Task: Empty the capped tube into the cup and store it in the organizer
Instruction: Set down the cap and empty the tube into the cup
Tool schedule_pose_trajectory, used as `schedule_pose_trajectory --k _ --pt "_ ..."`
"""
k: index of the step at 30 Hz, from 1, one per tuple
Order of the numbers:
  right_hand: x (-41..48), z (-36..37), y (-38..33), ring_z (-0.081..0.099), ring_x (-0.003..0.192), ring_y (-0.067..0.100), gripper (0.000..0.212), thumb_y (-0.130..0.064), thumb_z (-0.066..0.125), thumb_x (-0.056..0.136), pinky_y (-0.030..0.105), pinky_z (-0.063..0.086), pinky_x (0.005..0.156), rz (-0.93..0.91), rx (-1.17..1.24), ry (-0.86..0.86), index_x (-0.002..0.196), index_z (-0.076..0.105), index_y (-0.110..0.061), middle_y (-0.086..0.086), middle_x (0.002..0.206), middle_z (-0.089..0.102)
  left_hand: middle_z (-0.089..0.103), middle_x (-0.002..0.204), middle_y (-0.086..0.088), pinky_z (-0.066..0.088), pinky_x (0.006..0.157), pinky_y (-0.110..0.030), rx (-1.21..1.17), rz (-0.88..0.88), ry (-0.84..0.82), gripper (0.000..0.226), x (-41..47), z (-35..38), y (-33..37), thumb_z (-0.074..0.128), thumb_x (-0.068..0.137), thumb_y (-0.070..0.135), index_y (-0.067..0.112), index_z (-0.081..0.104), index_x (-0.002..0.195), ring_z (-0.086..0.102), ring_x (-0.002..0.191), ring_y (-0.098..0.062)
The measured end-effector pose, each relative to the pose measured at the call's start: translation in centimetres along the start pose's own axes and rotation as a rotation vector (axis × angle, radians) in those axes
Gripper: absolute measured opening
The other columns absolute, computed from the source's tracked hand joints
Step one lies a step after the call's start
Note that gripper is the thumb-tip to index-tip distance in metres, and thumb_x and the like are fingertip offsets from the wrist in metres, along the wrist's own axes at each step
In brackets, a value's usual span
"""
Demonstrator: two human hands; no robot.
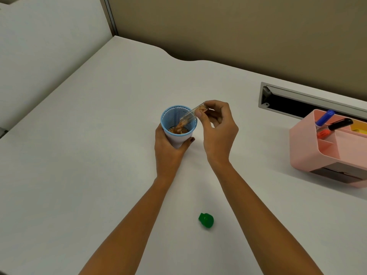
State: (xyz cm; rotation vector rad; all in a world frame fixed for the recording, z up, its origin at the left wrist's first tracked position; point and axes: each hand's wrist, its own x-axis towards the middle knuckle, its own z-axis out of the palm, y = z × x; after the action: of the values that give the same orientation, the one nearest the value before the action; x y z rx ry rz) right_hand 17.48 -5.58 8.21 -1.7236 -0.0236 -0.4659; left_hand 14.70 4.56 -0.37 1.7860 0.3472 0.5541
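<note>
Two hands: clear tube (189, 114) tipped into cup (178, 133).

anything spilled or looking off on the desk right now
No spill shows on the desk. The one loose item is the green cap, lying by itself near the person, apart from the tube that the right hand tips into the cup held by the left hand.

Both bare forearms are reaching toward twelve o'clock; the left hand (168, 143) is curling closed, the right hand (216, 128) is pinching, wrist raised.
</note>
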Motion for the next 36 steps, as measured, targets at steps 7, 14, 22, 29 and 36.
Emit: schedule_pose_trajectory --k 7,14,22,29,36 --pt "-0.05 0.12 -0.15 0.069 0.094 0.008 0.050 -0.007 0.077 0.081 0.014 0.054 0.085 -0.051 0.032 -0.006 0.121 0.047 -0.015 0.003 0.108 0.069 0.052 0.128 0.001 0.038 0.090 0.000 0.003 0.003 0.002 0.082 -0.01 -0.02 0.03 0.085 0.067 0.028 0.013 0.039 0.134 0.046 0.110 0.016" --pt "0.16 -0.13 0.06 0.066 0.088 0.011 0.029 -0.006 0.074 0.083 0.015 0.055 0.082 -0.268 -0.153 -0.050 0.108 0.059 -0.005 0.007 0.100 0.069 0.049 0.127 0.006 0.039 0.091 -0.002 -0.005 0.006 -0.008 0.083 -0.03 0.00 0.02 0.084 0.067 0.031 0.015 0.039 0.134 0.048 0.111 0.011" --pt "0.09 -0.14 -0.13 0.063 0.085 -0.004 0.050 -0.010 0.076 0.083 0.008 0.050 0.084 -0.243 -0.122 -0.052 0.123 0.048 -0.009 -0.008 0.102 0.062 0.046 0.127 0.008 0.038 0.091 0.000 -0.005 0.003 -0.006 0.081 -0.02 0.08 0.02 0.083 0.068 0.030 0.018 0.037 0.134 0.050 0.109 0.006" --pt "0.27 -0.40 0.22 0.066 0.088 0.015 0.026 -0.005 0.074 0.084 0.018 0.056 0.081 -0.317 -0.187 -0.062 0.107 0.062 -0.004 0.008 0.102 0.068 0.052 0.130 0.000 0.041 0.092 -0.004 0.013 0.021 0.003 0.083 0.00 0.02 0.07 0.085 0.066 0.032 0.014 0.039 0.134 0.048 0.112 0.000" --pt "-0.37 -0.87 -0.29 0.067 0.091 0.009 0.047 -0.008 0.076 0.082 0.015 0.054 0.085 -0.168 -0.074 -0.011 0.120 0.049 -0.012 0.005 0.106 0.068 0.050 0.128 0.005 0.040 0.091 -0.003 0.003 0.016 -0.012 0.083 -0.09 -0.12 0.39 0.084 0.067 0.033 0.017 0.038 0.134 0.048 0.111 0.010"
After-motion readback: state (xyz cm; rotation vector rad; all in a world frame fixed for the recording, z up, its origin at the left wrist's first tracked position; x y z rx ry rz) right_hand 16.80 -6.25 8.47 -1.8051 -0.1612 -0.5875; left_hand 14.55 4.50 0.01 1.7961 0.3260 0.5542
